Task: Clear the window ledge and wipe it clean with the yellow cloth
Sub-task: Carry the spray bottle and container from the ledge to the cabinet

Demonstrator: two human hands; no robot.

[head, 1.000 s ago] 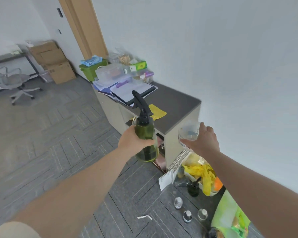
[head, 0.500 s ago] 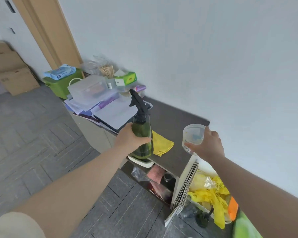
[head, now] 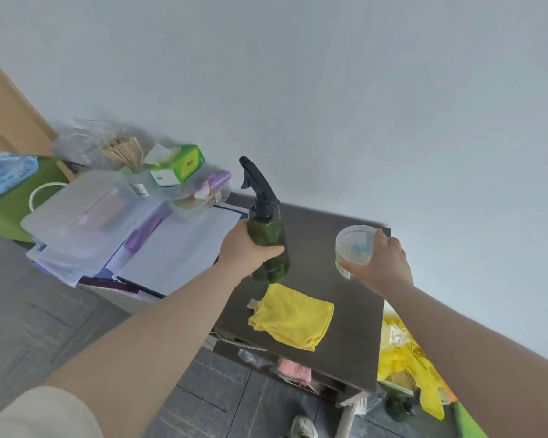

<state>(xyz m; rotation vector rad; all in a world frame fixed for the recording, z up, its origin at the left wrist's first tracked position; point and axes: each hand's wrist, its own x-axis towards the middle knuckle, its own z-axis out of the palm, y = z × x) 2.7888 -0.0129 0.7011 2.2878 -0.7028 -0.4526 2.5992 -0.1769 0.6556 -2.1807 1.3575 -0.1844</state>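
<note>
Left hand (head: 246,249) grips the green spray bottle (head: 268,245) and right hand (head: 380,263) the clear plastic tub (head: 355,245) above the counter (head: 345,305); yellow cloth (head: 293,316) lies near its front edge

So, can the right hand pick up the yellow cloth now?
Probably not yet: the right hand is full with a clear plastic tub. The yellow cloth lies uncovered on the dark cabinet top, just below the hand.

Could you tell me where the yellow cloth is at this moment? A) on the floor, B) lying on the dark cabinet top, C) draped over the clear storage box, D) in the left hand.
B: the yellow cloth lies flat on the dark cabinet top, while the left hand grips the green spray bottle and the right hand holds a clear round tub.
</note>
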